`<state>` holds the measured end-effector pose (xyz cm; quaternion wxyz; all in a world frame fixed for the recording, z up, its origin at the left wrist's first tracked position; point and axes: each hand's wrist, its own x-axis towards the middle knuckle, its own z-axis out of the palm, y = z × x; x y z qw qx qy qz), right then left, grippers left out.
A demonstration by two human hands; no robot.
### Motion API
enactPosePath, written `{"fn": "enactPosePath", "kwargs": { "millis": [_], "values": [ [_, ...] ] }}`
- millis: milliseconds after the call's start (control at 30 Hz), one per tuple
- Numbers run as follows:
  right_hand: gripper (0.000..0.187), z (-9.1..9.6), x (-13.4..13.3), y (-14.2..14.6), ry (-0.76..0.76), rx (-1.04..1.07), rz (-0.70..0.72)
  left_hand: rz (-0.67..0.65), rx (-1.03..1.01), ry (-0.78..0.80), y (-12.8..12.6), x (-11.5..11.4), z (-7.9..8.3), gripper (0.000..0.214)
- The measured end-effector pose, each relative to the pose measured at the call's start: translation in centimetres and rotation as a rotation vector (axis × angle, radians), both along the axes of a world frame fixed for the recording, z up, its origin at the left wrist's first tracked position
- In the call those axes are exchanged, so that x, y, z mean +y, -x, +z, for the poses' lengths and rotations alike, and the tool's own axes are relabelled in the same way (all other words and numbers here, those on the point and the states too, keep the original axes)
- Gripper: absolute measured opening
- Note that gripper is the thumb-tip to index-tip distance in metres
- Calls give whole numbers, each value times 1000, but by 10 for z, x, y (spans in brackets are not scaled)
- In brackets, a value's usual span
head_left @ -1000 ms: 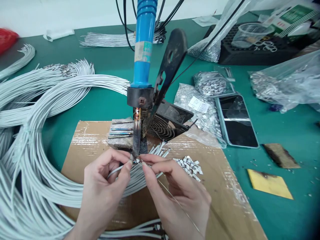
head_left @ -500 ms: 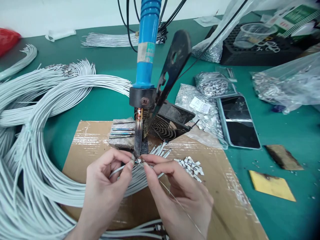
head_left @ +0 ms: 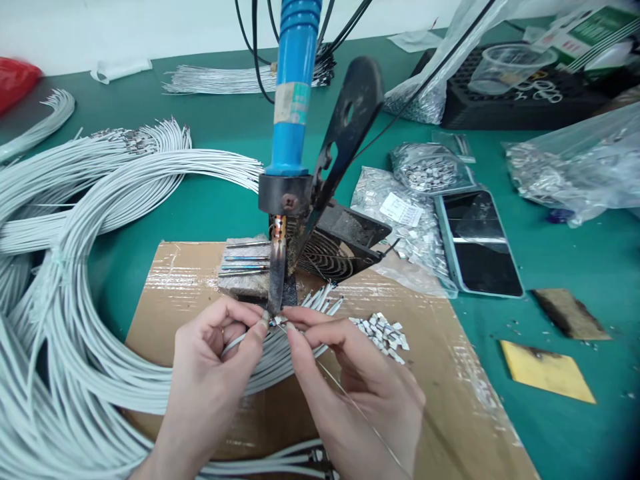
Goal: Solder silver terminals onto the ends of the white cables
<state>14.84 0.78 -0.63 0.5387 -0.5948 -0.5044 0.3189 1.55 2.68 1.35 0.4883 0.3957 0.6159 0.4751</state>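
Pale grey, plastic-sheathed cables in a thick looped bundle (head_left: 100, 313) fill the left of the bench, curving over the green tabletop (head_left: 125, 267) and onto a brown cardboard sheet (head_left: 165, 293). Next along, the left hand (head_left: 215, 370) pinches a single pale grey cable (head_left: 233, 343) between thumb and forefinger, close to its end; the other fingers curl inward. Such a cable looks light and springy, smooth enough to roll, so a grip right behind its end seems wisest.

Just past those fingertips sits a tiny silvery metal piece (head_left: 278, 321), right under the dark tip of a blue-handled soldering iron (head_left: 295, 120); whether the tip touches it, I can't tell. It looks stiff yet easily lost, and probably hot there, better held by its outer edge or through the cable.

Beside it, the right hand (head_left: 363, 380) has thumb and forefinger pressed together on a thin dull wire (head_left: 356, 404) that trails back across the palm. The wire looks soft and bendable, best gripped a little behind its end.

Farther right lie a loose pile of small silvery-white metal pieces (head_left: 383, 337) and a flat yellow sponge pad (head_left: 547, 372).
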Motion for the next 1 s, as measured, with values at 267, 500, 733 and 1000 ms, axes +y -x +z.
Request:
{"fn": "enactPosePath", "kwargs": {
  "millis": [267, 500, 733, 1000],
  "values": [
    [19, 2, 0, 2, -16, 1, -7, 30, -58, 19, -2, 3, 4, 14],
    [19, 1, 0, 3, -35, 0, -13, 26, -92, 33, 0, 3, 2, 15],
    [18, 0, 0, 4, -53, 26, -14, 20, -99, 26, 0, 3, 0, 15],
    [18, -1, 1, 3, -75, -1, -14, 15, -108, 24, 0, 3, -1, 14]
  ]
}}
